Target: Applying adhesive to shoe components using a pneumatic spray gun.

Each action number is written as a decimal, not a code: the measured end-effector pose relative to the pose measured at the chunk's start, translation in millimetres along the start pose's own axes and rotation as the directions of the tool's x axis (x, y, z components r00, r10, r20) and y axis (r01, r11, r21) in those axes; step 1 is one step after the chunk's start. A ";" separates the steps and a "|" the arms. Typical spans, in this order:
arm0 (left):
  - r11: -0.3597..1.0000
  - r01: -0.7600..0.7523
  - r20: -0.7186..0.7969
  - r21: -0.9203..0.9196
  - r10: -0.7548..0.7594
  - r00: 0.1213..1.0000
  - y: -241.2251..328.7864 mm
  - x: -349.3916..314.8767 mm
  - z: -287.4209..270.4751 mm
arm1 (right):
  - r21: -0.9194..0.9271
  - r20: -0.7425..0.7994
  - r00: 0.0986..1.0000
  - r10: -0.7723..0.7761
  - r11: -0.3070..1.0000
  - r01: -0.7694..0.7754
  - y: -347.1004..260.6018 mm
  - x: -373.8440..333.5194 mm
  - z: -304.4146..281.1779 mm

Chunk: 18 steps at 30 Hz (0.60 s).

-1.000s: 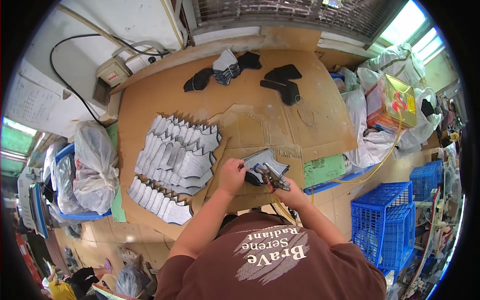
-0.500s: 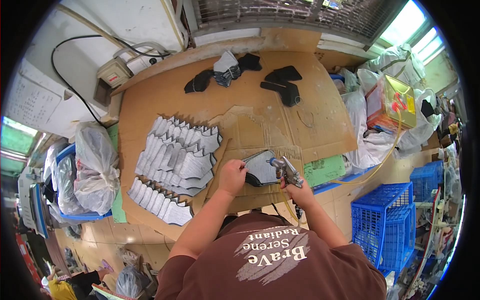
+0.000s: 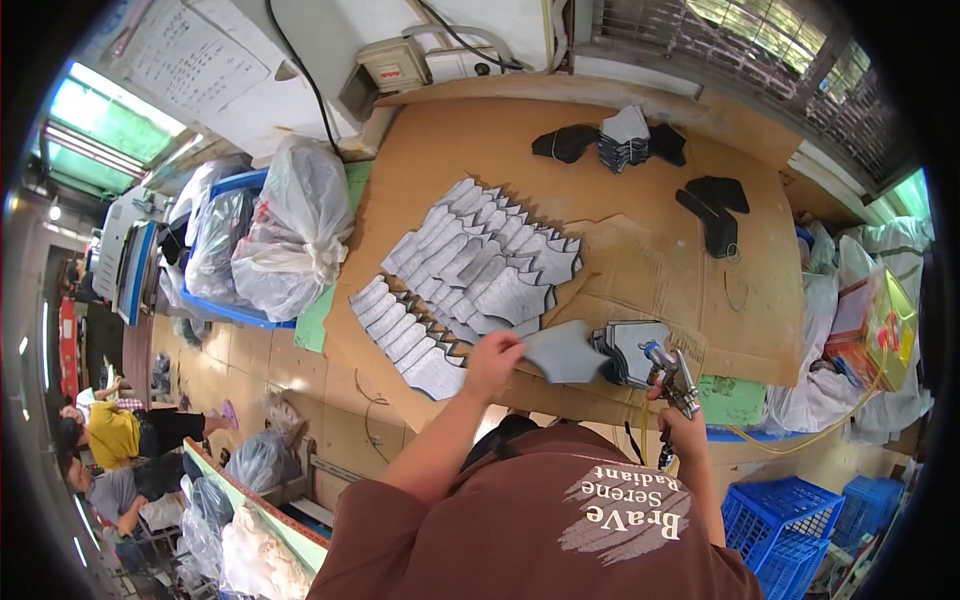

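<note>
Pinched in my left hand point(image 3: 494, 363) is a grey cut fabric piece point(image 3: 563, 352), held by its left end above the cardboard. My right hand point(image 3: 683, 425) grips a metal spray gun point(image 3: 677, 383) with a blue part at its front. Just left of the gun lies a small stack of grey and black pieces point(image 3: 637, 350). Beyond my left hand, overlapping rows of grey pieces with dark edges point(image 3: 480, 262) are spread out, and a shorter row point(image 3: 408, 338) lies nearer to me.
Cardboard point(image 3: 430, 150) covers the table. At its back are black pieces point(image 3: 714, 215) and a bundled grey stack point(image 3: 624, 138). Bagged goods point(image 3: 295, 225) sit in a blue crate at left. A yellow hose point(image 3: 790, 447) runs right toward a tin point(image 3: 868, 320); blue crates point(image 3: 775, 525) stand below.
My left hand has moved left from the small stack, with a grey fabric piece now in it. The spray gun stays in my right hand. The whole view has swung left.
</note>
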<state>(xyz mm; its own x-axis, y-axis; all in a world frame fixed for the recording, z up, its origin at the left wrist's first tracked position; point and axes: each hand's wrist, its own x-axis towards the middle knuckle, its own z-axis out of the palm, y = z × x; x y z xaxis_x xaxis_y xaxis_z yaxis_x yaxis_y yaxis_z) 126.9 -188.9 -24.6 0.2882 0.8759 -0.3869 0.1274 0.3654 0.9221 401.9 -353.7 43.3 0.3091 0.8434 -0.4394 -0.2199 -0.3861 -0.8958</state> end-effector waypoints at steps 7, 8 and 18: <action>0.975 0.100 -0.432 -0.199 -0.179 0.884 -53.7 -81.6 -113.8 | -0.047 0.058 0.998 0.039 0.998 -0.036 -9.2 9.9 10.5; 0.981 0.120 -0.477 -0.154 -0.181 0.860 -62.0 -85.8 -122.2 | -0.046 0.079 0.996 0.036 0.998 -0.032 -9.5 11.2 11.5; 0.831 0.285 -0.646 0.477 0.112 0.755 -59.2 -84.4 -135.4 | -0.150 0.068 0.989 0.128 0.982 -0.117 -9.8 9.4 8.7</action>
<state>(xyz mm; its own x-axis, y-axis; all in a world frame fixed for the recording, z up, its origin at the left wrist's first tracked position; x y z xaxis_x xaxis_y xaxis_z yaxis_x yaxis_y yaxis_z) -33.5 -241.8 -45.6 -0.3818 0.9057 -0.1841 0.6411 0.4030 0.6532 398.8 -338.7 48.5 0.2151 0.8103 -0.5451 -0.1136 -0.5337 -0.8380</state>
